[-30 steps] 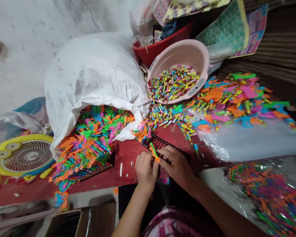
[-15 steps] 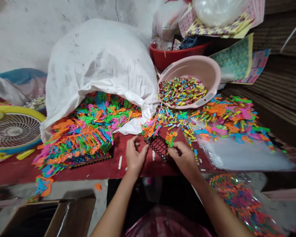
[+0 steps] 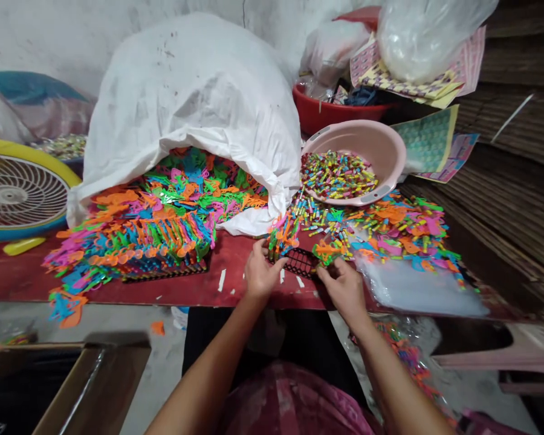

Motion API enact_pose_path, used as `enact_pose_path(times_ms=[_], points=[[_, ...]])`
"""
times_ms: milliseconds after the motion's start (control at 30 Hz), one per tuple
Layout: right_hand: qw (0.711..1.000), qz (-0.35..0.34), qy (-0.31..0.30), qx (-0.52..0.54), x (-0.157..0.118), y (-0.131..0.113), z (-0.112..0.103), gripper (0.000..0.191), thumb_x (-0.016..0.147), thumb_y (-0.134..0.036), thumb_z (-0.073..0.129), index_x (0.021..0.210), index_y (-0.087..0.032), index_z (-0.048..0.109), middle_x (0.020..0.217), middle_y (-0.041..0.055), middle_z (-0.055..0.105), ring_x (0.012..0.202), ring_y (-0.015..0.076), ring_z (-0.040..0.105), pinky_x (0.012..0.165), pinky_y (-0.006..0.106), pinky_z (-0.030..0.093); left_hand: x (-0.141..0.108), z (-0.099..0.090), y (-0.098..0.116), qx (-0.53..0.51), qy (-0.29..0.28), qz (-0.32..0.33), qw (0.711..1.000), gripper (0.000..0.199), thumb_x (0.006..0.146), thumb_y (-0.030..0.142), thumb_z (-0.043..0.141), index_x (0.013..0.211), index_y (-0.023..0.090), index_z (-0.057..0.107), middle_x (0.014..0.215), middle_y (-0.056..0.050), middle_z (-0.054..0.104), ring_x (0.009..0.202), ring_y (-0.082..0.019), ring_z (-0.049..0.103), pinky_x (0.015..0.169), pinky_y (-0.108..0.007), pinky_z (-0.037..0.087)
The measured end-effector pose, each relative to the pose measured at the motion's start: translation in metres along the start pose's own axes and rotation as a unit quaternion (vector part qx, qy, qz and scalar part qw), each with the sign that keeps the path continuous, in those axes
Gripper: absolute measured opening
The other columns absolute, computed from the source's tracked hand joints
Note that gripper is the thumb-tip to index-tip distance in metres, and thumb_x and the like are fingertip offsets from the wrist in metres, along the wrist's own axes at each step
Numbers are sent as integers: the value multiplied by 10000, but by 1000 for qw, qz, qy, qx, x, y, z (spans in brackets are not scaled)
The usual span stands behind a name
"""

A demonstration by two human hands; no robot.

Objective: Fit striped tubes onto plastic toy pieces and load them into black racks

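1. Head view: the left grip (image 3: 259,272) is curling up against the near end of a bunch of bright plastic shapes (image 3: 281,237) standing in a black plastic mesh rack (image 3: 301,263). Its fingers are partly closed, but I cannot tell whether they are holding the bunch or only steadying it.
2. The right grip (image 3: 343,294) is closing between thumb and fingertips on a small orange-and-green plastic shape (image 3: 327,252), just beside the rack's far end.
3. The rack is lying flat on the red surface (image 3: 233,269), between the two hands, with the bunch rising from its left end.
4. For clean handling, a pinch low on each shape appears to be the surest way of stopping it from twisting, while the other hand is best kept bracing the rack so that it is not sliding.
5. A white woven sack (image 3: 194,103) is slumping behind the hands, with a heap of the same shapes (image 3: 163,211) spilling from its mouth.
6. To the right, a pink basin (image 3: 392,151) is holding small striped tubes (image 3: 338,175), and more tubes and shapes are scattering across a clear plastic sheet (image 3: 417,284).
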State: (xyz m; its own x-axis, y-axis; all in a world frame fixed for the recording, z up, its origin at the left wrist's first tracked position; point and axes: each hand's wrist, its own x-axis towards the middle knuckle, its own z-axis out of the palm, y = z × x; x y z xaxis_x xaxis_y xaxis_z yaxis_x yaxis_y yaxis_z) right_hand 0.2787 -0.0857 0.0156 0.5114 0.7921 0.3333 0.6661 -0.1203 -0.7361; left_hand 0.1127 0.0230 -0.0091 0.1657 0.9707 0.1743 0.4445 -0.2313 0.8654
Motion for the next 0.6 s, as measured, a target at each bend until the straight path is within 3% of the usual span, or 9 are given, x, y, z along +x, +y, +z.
enact_pose_path(times_ms=[133, 267, 433, 533, 600], points=[[1000, 22, 8, -7, 8, 4, -5, 240, 793, -388, 586, 666, -214, 482, 616, -34, 539, 587, 130, 479, 581, 247, 346, -27, 3, 11, 65, 39, -21, 997, 684, 665, 488, 824, 1179, 191, 485, 935, -60, 666, 911, -267, 653, 815, -377, 474], [998, 52, -27, -13, 46, 15, -3, 223, 778, -376, 554, 644, -218, 470, 569, -29, 533, 552, 136, 479, 542, 248, 326, -38, 5, 9, 34, 38, 4, 999, 697, 674, 371, 840, 1215, 191, 439, 961, -56, 665, 934, -248, 649, 853, -371, 462], [974, 28, -115, -195, 80, 20, -2, 70, 759, -257, 561, 725, -196, 573, 652, 4, 593, 618, 154, 517, 590, 261, 338, -39, 6, 2, -24, 50, 1, 998, 615, 671, 314, 843, 1130, 195, 452, 957, -46, 664, 907, -216, 648, 846, -348, 459], [972, -19, -49, -228, 68, 16, -5, 216, 784, -269, 569, 962, -170, 642, 893, 85, 666, 809, 216, 586, 694, 299, 413, -39, 6, 2, -3, 66, 11, 998, 522, 652, 329, 858, 999, 202, 489, 910, -22, 655, 865, -203, 635, 838, -345, 438], [984, -67, 12, -164, 48, 8, -7, 313, 829, -292, 552, 1105, -165, 629, 1020, 112, 659, 896, 233, 596, 771, 330, 450, -39, 6, 2, 21, 61, 27, 998, 448, 662, 335, 852, 939, 204, 525, 874, -3, 657, 838, -194, 624, 825, -339, 417]])
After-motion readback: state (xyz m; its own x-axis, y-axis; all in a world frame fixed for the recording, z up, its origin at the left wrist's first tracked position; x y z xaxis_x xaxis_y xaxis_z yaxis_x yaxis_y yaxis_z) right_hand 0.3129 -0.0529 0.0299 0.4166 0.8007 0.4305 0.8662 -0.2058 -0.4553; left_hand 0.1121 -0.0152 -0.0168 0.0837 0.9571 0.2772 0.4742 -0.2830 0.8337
